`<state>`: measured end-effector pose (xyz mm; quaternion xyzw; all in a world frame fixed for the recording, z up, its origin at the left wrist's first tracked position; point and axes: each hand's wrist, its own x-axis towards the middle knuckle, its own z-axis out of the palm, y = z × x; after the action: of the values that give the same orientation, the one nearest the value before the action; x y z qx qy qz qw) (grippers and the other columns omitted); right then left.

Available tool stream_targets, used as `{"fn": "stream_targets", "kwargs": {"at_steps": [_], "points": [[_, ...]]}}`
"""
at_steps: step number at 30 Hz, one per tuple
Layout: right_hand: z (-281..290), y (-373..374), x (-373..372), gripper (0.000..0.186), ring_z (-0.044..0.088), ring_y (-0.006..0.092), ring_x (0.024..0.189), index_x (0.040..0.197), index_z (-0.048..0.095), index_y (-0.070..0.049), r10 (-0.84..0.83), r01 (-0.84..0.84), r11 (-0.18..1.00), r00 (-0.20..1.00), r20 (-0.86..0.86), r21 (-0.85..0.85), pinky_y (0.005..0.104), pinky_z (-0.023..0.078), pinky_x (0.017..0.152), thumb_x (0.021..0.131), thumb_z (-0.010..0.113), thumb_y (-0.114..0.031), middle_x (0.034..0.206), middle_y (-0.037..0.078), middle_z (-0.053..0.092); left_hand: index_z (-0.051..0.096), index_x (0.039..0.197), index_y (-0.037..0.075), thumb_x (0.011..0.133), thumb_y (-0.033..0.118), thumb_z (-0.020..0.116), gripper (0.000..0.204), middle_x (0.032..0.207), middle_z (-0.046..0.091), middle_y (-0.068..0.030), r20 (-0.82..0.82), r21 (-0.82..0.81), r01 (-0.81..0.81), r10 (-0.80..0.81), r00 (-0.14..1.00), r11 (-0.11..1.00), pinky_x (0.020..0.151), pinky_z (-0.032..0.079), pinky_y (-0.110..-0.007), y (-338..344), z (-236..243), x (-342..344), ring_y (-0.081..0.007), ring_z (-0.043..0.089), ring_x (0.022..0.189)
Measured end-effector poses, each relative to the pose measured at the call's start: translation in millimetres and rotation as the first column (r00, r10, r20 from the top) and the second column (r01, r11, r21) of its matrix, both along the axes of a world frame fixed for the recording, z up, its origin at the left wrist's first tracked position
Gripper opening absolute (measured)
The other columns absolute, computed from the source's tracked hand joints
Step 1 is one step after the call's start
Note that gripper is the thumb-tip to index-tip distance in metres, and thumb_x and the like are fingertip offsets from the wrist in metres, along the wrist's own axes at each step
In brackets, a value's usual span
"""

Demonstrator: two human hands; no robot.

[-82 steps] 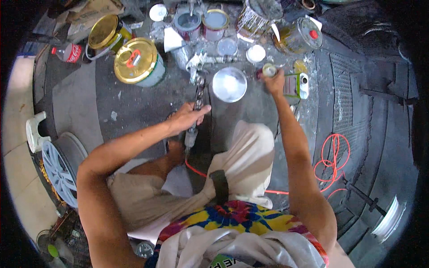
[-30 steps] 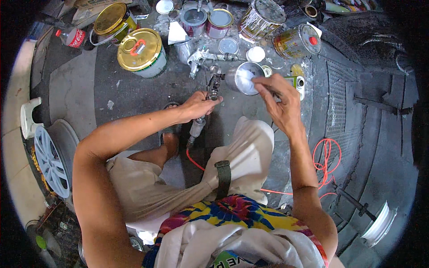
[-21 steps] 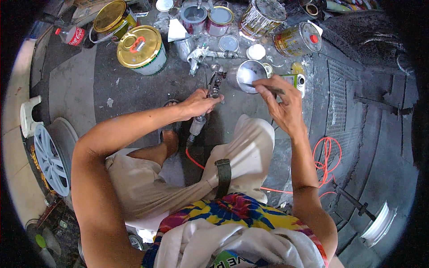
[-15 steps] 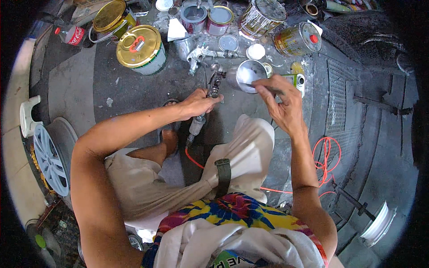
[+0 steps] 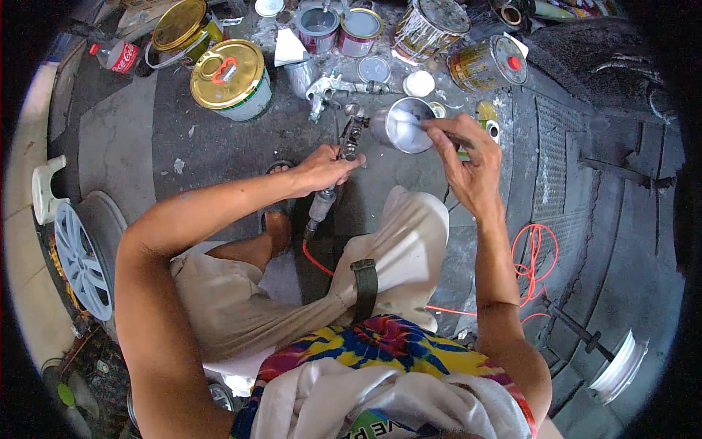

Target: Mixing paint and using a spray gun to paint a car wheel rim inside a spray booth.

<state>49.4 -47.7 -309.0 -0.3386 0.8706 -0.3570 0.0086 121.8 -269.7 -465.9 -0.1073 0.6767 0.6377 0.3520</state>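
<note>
My left hand [image 5: 329, 170] grips a metal spray gun [image 5: 352, 139], with an air hose connected below. A silver cup [image 5: 404, 124] holding pale material adjoins the gun's right side; I cannot tell if they are attached. In my right hand [image 5: 466, 157], closed fingers pinch a thin dark stick [image 5: 457, 137] that reaches into the cup. Behind them lies another silver spray gun [image 5: 329, 89]. A small jar [image 5: 439, 108] and a green tin [image 5: 491, 133] are partly hidden behind the cup and my right hand.
Gold-lidded pails [image 5: 228, 80], grey paint cans [image 5: 357, 40], drippy cans [image 5: 484, 64] and a plastic bottle [image 5: 117, 57] line the back. A wheel cover [image 5: 84, 263] and white chair piece [image 5: 50, 190] are left. An orange hose [image 5: 535, 256] coils right, near a mounted white rim [image 5: 621, 366].
My right hand left the small jar and came over the cup with a stick, lately shifting slightly rightward. The cup and gun head shifted rightward since the oldest frame.
</note>
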Motion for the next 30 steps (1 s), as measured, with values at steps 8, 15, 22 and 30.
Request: {"fn": "stream_targets", "kwargs": {"at_steps": [8, 15, 22, 30], "points": [[0.6, -0.7, 0.6, 0.011, 0.057, 0.0234, 0.071, 0.093, 0.072, -0.003, -0.02, 0.02, 0.998, 1.0, 0.006, -0.06, 0.0345, 0.045, 0.068, 0.084, 0.07, -0.008, 0.079, 0.009, 0.063, 0.051, 0.063, 0.012, 0.094, 0.045, 0.064, 0.047, 0.059, 0.053, 0.0005, 0.0, 0.005, 0.004, -0.004, 1.0, 1.0, 0.057, 0.04, -0.031, 0.4, 2.3, 0.2, -0.0107, 0.048, 0.056], [2.2, -3.4, 4.1, 0.012, 0.058, 0.0251, 0.073, 0.093, 0.072, -0.003, -0.008, 0.009, 1.0, 1.0, 0.016, -0.024, 0.0355, 0.045, 0.072, 0.083, 0.071, -0.009, 0.078, 0.01, 0.062, 0.048, 0.064, 0.013, 0.097, 0.037, 0.062, 0.043, 0.059, 0.051, 0.0019, -0.004, 0.002, 0.002, -0.002, 1.0, 1.0, 0.057, 0.04, -0.029, -1.7, 5.0, 0.9, -0.0093, 0.048, 0.058], [5.3, -2.8, 6.1, 0.012, 0.058, 0.0255, 0.073, 0.093, 0.072, -0.003, 0.048, -0.049, 0.999, 0.996, 0.07, 0.004, 0.0355, 0.045, 0.071, 0.083, 0.071, -0.01, 0.081, 0.009, 0.065, 0.049, 0.067, 0.013, 0.097, 0.036, 0.062, 0.04, 0.059, 0.049, 0.0023, 0.018, 0.019, 0.021, -0.022, 1.0, 1.0, 0.058, 0.039, -0.029, -0.3, 5.5, -1.0, -0.0091, 0.047, 0.058], [0.9, -0.6, 2.1, 0.012, 0.06, 0.0251, 0.073, 0.093, 0.072, -0.003, -0.004, 0.004, 1.0, 1.0, -0.015, -0.001, 0.0352, 0.045, 0.071, 0.084, 0.072, -0.011, 0.081, 0.01, 0.065, 0.048, 0.067, 0.014, 0.097, 0.035, 0.062, 0.039, 0.06, 0.049, 0.0028, 0.021, 0.055, -0.001, 0.0, 1.0, 0.998, 0.058, 0.039, -0.028, -1.1, 1.4, 0.3, -0.009, 0.047, 0.059]]}}
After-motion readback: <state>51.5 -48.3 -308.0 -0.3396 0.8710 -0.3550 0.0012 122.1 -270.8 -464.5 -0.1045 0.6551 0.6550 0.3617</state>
